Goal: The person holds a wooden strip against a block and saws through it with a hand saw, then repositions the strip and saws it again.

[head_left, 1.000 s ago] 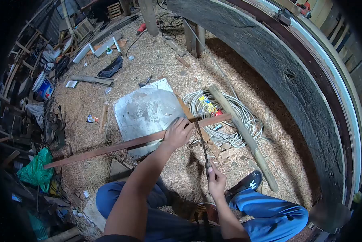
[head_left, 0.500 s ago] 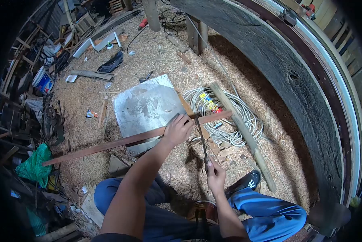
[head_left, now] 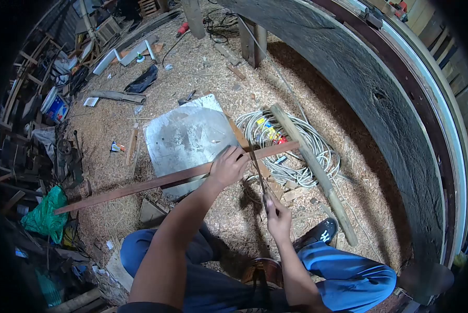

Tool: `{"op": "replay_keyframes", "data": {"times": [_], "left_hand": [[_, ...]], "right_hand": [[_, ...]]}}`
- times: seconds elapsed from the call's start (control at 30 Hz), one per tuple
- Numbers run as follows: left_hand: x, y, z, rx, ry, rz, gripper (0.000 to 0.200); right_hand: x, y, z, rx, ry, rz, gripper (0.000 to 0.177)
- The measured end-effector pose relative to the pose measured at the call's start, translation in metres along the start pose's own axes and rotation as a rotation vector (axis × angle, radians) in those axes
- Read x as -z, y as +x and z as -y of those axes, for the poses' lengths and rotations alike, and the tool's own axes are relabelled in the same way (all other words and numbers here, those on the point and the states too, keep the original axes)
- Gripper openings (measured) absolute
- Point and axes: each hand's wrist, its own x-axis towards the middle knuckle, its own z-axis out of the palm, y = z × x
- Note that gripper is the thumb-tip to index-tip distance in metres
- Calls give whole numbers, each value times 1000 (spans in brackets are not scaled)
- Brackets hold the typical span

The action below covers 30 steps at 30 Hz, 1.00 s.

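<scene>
A long reddish wooden strip (head_left: pixel 140 187) lies aslant across a scuffed metal sheet (head_left: pixel 184 133), its right end by a round pole (head_left: pixel 317 169). My left hand (head_left: pixel 229 166) is wrapped over the strip, pressing on it. Just right of those fingers, a long thin blade (head_left: pixel 256 167) crosses the strip. My right hand (head_left: pixel 279 216) grips the handle end of this tool below the strip. Whether the blade has cut into the wood cannot be made out.
Coiled grey cable (head_left: pixel 325 156) lies under and around the pole. A huge dark timber (head_left: pixel 369 83) curves along the right. A green plastic bag (head_left: pixel 46 214) sits at the strip's left end. My shoe (head_left: pixel 322 232) rests below the pole.
My right hand and the blade have moved slightly upward and away from me across the strip. My left hand stays on the wood.
</scene>
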Motion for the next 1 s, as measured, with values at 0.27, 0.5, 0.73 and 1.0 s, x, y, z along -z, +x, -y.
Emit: {"op": "replay_keyframes", "data": {"times": [0.27,0.5,0.73,1.0], "left_hand": [[3,-3,0,-10,-13,14,13],[2,-1,-5,31,-56,23,7],[-15,24,2,568,22,-147,22],[-19,28,-1,736,219,96,38]], "right_hand": [[10,-31,-2,-76,5,16,35],[-12,14,8,-28,-5,5,34],[-12,8,12,70,12,-44,41],[6,-19,-39,81,379,134,50]]}}
